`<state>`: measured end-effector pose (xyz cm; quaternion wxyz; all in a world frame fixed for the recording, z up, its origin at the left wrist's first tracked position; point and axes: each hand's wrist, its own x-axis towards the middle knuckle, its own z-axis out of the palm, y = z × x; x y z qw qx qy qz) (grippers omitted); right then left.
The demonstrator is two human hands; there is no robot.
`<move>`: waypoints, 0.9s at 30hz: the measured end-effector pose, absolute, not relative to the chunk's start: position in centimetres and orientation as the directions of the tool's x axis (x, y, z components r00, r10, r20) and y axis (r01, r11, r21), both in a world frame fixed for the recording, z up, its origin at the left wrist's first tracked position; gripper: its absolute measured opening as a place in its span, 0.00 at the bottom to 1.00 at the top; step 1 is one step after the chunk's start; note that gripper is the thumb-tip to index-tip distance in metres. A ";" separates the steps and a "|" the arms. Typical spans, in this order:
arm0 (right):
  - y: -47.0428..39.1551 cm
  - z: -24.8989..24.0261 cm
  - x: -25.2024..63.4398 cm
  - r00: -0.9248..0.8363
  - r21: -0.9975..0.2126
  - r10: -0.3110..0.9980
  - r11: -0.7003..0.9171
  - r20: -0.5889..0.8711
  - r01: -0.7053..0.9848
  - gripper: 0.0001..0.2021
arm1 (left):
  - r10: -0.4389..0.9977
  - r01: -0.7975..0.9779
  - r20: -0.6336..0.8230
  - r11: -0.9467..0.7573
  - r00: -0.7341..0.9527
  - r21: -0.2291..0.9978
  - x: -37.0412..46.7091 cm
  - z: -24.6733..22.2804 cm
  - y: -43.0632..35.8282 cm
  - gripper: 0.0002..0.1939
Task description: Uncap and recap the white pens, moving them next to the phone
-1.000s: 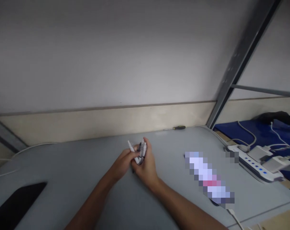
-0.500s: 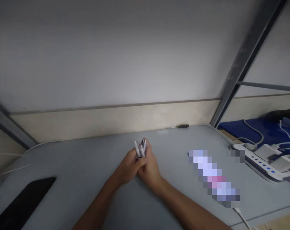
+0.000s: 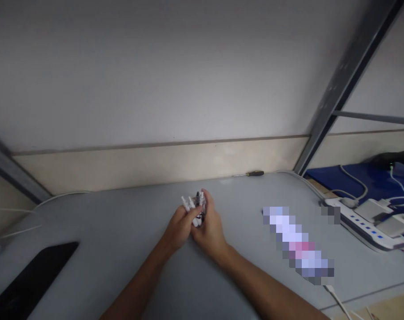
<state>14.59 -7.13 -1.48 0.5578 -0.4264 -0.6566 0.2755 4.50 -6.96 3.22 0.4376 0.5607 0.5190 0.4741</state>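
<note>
Both hands meet over the grey desk [image 3: 122,231], gripping a small white object with dark parts and several thin prongs [image 3: 197,218]. Its exact kind is too small to make out. My left hand [image 3: 179,227] is closed on its left side, with the thumb laid across the front. From the right, my right hand [image 3: 211,229] wraps around the same object, and its fingers reach up behind it. The white prongs stick out above the hands, tilted to the left. Palms and fingers hide much of the lower part.
A screwdriver [image 3: 255,173] lies by the back wall. To the right are a pixelated, lit device [image 3: 295,242] with a white cable and a power strip [image 3: 365,224] with plugged adapters. A black flat object [image 3: 38,280] lies at the left. Metal frame posts [image 3: 331,95] flank the desk.
The left thumb has moved up across the white object, and the prongs have spread or tilted farther left. More of the object's lower front shows between the hands.
</note>
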 end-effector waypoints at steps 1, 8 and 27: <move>-7.1 -1.5 14.6 -0.020 -0.832 0.862 0.494 0.506 0.252 0.40 | 0.998 0.155 0.066 -0.069 0.019 0.985 4.4 3.2 -6.9 0.20; -6.9 -2.3 14.4 -0.043 -0.735 0.780 0.605 0.624 0.306 0.38 | 0.952 0.209 0.133 -0.195 0.275 0.958 4.1 2.8 -6.9 0.17; -7.2 -1.5 15.1 -0.042 -0.790 0.806 0.588 0.591 0.173 0.42 | 0.987 0.121 0.127 -0.138 0.095 0.983 4.7 3.0 -6.9 0.20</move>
